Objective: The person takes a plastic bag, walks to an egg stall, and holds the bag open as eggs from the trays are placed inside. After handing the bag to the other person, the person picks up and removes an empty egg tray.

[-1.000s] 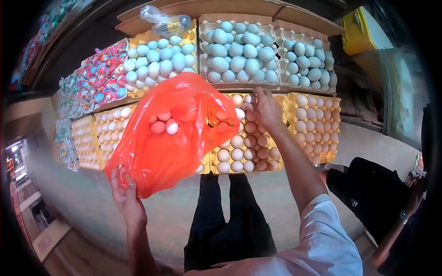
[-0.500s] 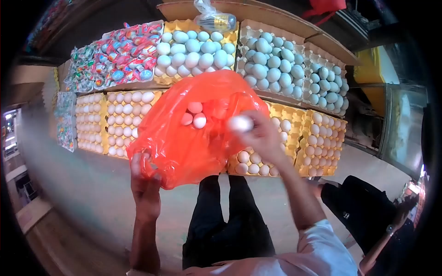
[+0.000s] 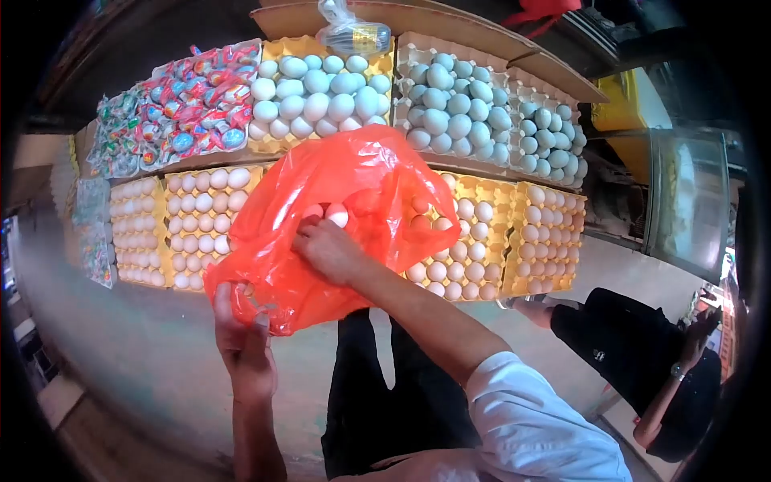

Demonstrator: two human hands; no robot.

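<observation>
A thin red plastic bag (image 3: 277, 189) lies spread over the front row of egg trays. My left hand (image 3: 245, 337) is closed on the bag's gathered edge at its lower left corner. Reaching into the mouth of the bag, my right hand (image 3: 331, 253) has its fingers curled down beside the eggs there. A pale egg (image 3: 336, 214) shows just past my knuckles, with another partly covered next to it. Whatever my right fingertips hold is hidden by the hand. Right of the bag, brown eggs (image 3: 454, 271) sit in a yellow tray, partly under the plastic.
Behind stand trays of bluish eggs (image 3: 459, 104) and wrapped eggs in coloured film (image 3: 193, 100). More brown-egg trays (image 3: 550, 241) line the front edge on both sides. A bagged bottle (image 3: 353, 38) lies at the back. Another person in dark clothes (image 3: 626, 345) is at the right.
My right hand, with a white egg in it, has moved left and down into the bag. That egg can no longer be made out in the hand. My left hand still grips the bag.
</observation>
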